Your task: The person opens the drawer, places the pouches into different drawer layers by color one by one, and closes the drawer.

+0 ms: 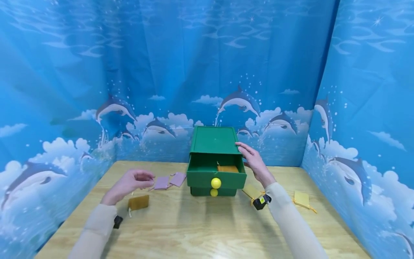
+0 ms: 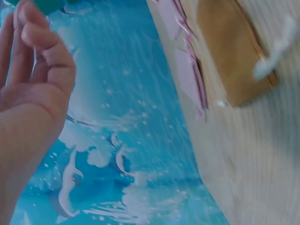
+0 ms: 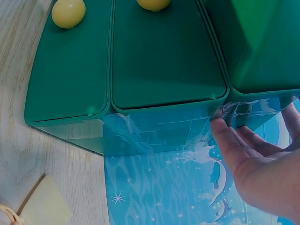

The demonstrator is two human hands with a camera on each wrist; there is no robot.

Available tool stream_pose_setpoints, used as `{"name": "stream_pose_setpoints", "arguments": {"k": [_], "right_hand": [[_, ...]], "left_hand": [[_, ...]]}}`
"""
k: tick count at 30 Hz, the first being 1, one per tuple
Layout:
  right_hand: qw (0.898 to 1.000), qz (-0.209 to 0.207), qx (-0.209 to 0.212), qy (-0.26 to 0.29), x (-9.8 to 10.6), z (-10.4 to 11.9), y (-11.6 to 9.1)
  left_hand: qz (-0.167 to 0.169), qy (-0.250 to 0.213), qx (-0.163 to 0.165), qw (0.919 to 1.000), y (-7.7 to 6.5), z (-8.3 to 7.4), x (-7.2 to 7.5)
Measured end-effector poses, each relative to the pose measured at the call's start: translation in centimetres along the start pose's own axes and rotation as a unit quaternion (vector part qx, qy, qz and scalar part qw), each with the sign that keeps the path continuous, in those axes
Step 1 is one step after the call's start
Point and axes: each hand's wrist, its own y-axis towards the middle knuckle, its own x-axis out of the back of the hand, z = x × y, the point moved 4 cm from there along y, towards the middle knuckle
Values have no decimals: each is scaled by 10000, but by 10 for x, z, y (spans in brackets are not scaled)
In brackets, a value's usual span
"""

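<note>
A green drawer box with yellow knobs stands at the back middle of the table. Its upper drawer is pulled out, and a brown drawstring pouch lies inside. My right hand touches the box's top right edge; the right wrist view shows its extended fingers against the side. To the left of the box, my left hand hovers above the table with loosely bent fingers and holds nothing. Below it is another brown pouch, also large in the left wrist view.
Two purple pouches, one nearer and one beside the box, lie left of the drawers. On the right are two yellow pouches, one under my right wrist and one farther out. Dolphin-printed blue curtains enclose the table.
</note>
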Motion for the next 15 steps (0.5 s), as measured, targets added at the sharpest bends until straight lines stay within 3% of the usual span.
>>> {"name": "stream_pose_setpoints", "arguments": {"k": [6,15], "right_hand": [[10000,-48,67,18,1,-3,6],[9998,-108,185,-28,7,-21,19]], "left_hand": [[393,231,27,9990,-4,12,4],[647,196,38,9977,-14,36,18]]}}
